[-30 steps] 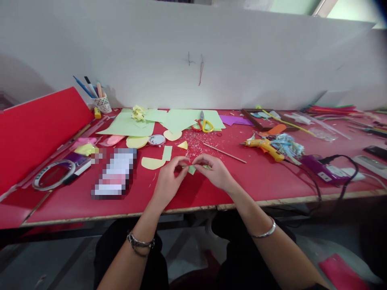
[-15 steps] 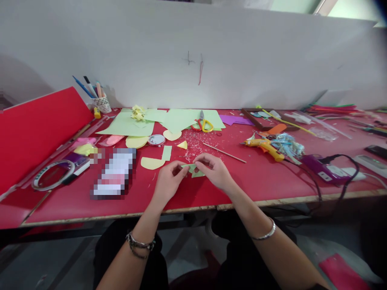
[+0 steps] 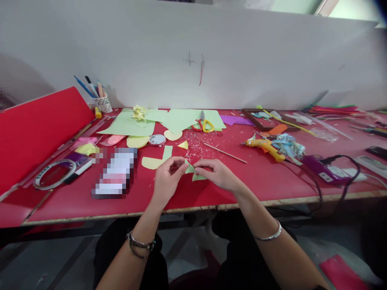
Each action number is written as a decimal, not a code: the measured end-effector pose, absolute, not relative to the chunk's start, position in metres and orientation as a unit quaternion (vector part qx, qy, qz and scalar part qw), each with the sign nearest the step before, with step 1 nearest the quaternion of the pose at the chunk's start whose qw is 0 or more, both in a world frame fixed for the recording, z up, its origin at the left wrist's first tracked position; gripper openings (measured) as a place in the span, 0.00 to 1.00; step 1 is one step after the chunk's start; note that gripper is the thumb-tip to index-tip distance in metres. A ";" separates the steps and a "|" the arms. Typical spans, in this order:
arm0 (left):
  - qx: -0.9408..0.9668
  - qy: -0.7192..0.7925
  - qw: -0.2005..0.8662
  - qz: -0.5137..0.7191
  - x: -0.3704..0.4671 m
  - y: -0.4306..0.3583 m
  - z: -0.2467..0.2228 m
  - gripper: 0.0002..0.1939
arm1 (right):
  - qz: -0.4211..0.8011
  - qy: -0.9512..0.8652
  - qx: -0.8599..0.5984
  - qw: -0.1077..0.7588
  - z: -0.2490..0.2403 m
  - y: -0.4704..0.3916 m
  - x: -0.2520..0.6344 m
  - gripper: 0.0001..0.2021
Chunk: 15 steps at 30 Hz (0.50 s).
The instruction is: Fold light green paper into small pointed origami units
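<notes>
Between my fingertips is a small piece of light green paper (image 3: 190, 168), raised a little over the red table (image 3: 187, 196). My left hand (image 3: 169, 177) pinches its left end between thumb and index finger. The right end is pinched by my right hand (image 3: 218, 174), which hides part of it. Another green flap (image 3: 198, 177) shows under my right fingers; I cannot tell whether it is the same piece. Close to my left hand lie a cut yellow paper shape (image 3: 151, 162) and a green paper strip (image 3: 167, 152). A thin wooden stick (image 3: 225, 153) lies beyond my right hand.
Scissors (image 3: 206, 125) rest on green paper sheets (image 3: 178, 117) at the back, near scattered paper bits. A phone (image 3: 115, 173) lies on the left beside a tape roll (image 3: 54, 174). To the right are a yellow glue gun (image 3: 266, 148) and a purple power strip (image 3: 322, 169), with cords.
My right hand has turned flatter and shifted slightly right. The green paper between my fingers now tilts, its left end higher. My left hand has barely moved.
</notes>
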<state>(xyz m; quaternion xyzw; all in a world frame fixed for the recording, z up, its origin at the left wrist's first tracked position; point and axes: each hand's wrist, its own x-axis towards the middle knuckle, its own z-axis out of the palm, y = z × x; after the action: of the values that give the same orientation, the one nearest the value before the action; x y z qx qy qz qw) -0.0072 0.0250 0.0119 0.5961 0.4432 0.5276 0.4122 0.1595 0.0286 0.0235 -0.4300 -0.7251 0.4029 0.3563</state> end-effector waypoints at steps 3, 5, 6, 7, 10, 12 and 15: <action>0.584 0.445 0.441 0.516 -0.007 0.028 0.010 0.10 | 0.423 -0.739 -0.403 0.336 0.025 0.027 0.161 0.08; 0.578 0.445 0.454 0.511 -0.007 0.029 0.008 0.10 | 0.439 -0.741 -0.386 0.330 0.025 0.027 0.162 0.08; 0.578 0.445 0.455 0.510 -0.007 0.030 0.008 0.10 | 0.444 -0.741 -0.382 0.330 0.025 0.027 0.162 0.08; 0.582 0.444 0.451 0.510 -0.007 0.030 0.008 0.11 | 0.446 -0.740 -0.379 0.332 0.025 0.027 0.161 0.08; 0.631 0.450 0.399 0.490 -0.006 0.027 0.010 0.10 | 0.435 -0.733 -0.393 0.345 0.024 0.027 0.159 0.08; 0.676 0.459 0.343 0.463 -0.006 0.024 0.012 0.12 | 0.418 -0.729 -0.409 0.355 0.024 0.025 0.157 0.08; 0.718 0.472 0.279 0.430 -0.005 0.020 0.014 0.17 | 0.387 -0.734 -0.423 0.363 0.024 0.022 0.152 0.09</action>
<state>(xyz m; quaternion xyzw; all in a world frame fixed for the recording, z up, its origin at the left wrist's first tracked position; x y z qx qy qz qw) -0.0050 0.0204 0.0141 0.7176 0.4716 0.4301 0.2787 0.1516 0.0224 0.0241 -0.4232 -0.7344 0.3870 0.3630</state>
